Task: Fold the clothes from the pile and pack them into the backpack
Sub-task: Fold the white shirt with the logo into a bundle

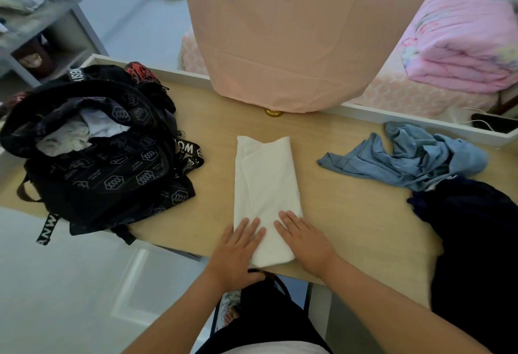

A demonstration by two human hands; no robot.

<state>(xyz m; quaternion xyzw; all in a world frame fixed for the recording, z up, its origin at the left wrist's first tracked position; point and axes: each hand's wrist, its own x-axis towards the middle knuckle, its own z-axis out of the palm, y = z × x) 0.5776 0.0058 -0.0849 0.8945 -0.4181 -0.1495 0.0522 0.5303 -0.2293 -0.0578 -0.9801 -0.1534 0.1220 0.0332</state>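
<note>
Backpack (112, 174) (strap print (75, 75) unclear); hands (238, 244) (305, 241) press white garment (266, 180).

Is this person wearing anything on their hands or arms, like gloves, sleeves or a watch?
No. The left hand and right hand are bare: no gloves, rings or watch in view. No sleeves show either, right down to the picture's lower edge.

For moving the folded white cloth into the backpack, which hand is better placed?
Probably the left hand. It rests flat on the left side of the white cloth, and the open backpack lies left of the cloth. The right hand, on the cloth's right side, would have to cross over.
</note>
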